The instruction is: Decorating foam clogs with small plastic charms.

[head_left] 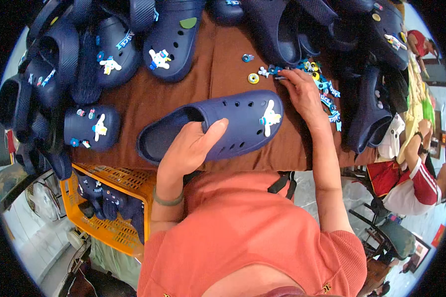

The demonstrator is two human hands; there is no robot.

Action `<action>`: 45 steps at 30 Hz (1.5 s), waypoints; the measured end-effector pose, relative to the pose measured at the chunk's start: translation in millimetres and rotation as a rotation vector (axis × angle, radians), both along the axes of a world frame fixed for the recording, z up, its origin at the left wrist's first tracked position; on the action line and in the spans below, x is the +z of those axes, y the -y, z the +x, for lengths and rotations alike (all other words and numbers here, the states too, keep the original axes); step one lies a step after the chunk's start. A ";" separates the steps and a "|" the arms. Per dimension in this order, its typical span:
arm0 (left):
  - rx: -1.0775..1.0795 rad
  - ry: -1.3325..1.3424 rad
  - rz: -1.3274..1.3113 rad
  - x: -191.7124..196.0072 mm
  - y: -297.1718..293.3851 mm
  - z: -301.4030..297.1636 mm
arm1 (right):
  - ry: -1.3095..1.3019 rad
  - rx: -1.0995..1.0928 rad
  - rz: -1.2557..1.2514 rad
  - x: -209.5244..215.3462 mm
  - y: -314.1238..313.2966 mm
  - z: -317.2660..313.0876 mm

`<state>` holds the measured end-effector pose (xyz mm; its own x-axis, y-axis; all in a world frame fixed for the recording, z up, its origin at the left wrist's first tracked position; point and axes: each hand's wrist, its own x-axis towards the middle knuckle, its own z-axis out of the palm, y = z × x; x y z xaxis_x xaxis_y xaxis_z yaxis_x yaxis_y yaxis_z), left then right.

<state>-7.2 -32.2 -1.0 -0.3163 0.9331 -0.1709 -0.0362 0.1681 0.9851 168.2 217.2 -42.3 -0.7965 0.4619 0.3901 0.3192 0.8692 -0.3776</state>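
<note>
A dark blue clog (223, 111) lies sideways across the brown cloth (193, 91) before me, its toe to the right. One white character charm (270, 119) sits near its toe; the other visible holes are bare. My left hand (191, 146) grips the clog by the side of its opening, thumb on top and fingers inside. Over a loose heap of shoe charms (327, 99) bends my right hand (302, 91), fingertips drawn together at the heap's left edge. Whatever they pinch is too small to make out. A yellow ring-shaped charm (253, 78) and a blue charm (247, 58) lie beside the heap.
More navy clogs crowd the back and both sides, among them a decorated clog (91, 127) at left and an upright clog (369, 111) at right. Below the table's left front stands an orange crate (111, 235) holding clogs. Another person's arm (415, 143) shows at far right.
</note>
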 end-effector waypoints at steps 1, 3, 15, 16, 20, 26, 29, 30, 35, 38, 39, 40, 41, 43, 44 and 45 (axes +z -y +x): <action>-0.038 -0.012 -0.023 2.2 0.1 -1.2 | -0.002 0.007 -0.002 0.5 0.5 0.3; -0.064 -0.025 -0.047 5.5 0.1 -3.1 | -0.052 -0.004 -0.116 4.9 3.0 -0.1; -0.094 -0.058 -0.141 -12.4 2.5 -7.2 | 0.114 0.451 -0.535 59.9 35.4 -27.3; -0.094 -0.099 -0.177 -12.6 2.3 -7.6 | 0.123 0.485 -0.515 58.3 32.8 -29.5; -0.056 -0.099 -0.134 -4.7 2.3 -3.8 | 0.171 0.542 -0.509 63.3 31.8 -36.0; -0.083 -0.098 -0.101 -0.6 0.9 -4.6 | 0.275 0.317 -1.043 59.9 35.6 -34.7; -0.041 -0.087 -0.032 -2.6 0.2 -1.7 | 0.182 0.296 -1.088 58.0 41.4 -38.5; -0.040 -0.086 -0.032 -3.8 0.5 -2.1 | 0.142 0.303 -1.033 58.1 43.1 -39.5; -0.103 -0.261 -0.124 -8.2 2.7 -7.0 | 0.203 0.336 -1.006 55.5 41.8 -40.9; -0.033 -0.254 -0.151 -17.2 3.1 -4.2 | 0.318 0.334 -1.128 56.9 29.3 -47.5; -0.033 -0.254 -0.150 -15.8 2.5 -4.6 | 0.394 0.344 -1.171 57.6 24.3 -51.3; -0.055 -0.244 -0.153 -12.8 2.1 -5.2 | 0.431 0.368 -1.123 56.3 20.7 -54.2; -0.077 -0.235 -0.156 -10.9 2.0 -5.4 | 0.432 0.369 -1.122 55.2 18.0 -56.5; -0.063 -0.200 -0.116 -9.4 1.0 -3.8 | 0.474 0.519 -0.859 54.3 13.3 -60.5; -0.052 -0.165 -0.077 -8.5 0.3 -3.1 | 0.474 0.519 -0.858 56.4 11.4 -64.0; -0.055 -0.165 -0.077 -5.7 0.0 -2.1 | 0.510 0.544 -0.718 60.0 10.5 -67.9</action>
